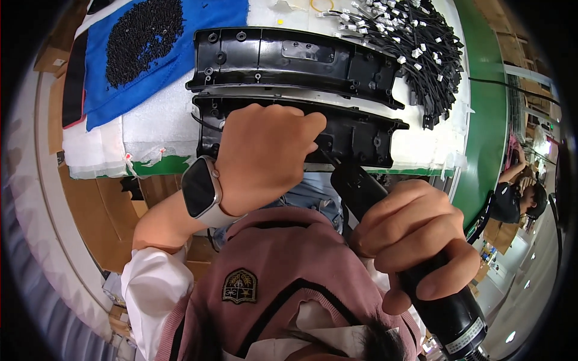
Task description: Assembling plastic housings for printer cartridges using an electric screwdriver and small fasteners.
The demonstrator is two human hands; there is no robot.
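Note:
My right hand (418, 240) is wrapped round a black electric screwdriver (361, 186), whose thin bit slants up and left toward my other hand. My left hand (265, 150), with a watch (201, 186) on its wrist, bends over the near black plastic shell (355, 135). Its fingers are curled in; what they grip, if anything, is hidden under the hand. Left of that hand a short black cable (206, 123) shows at the shell. Just beyond lies a second, similar black shell (271, 57), its inside with screw posts facing up.
A pile of small black screws (144, 42) lies on a blue cloth (102, 102) at the far left. Many black cables with white connectors (430, 54) are heaped at the far right. White foam (141, 135) covers the tabletop. Another person (512, 201) is at the right.

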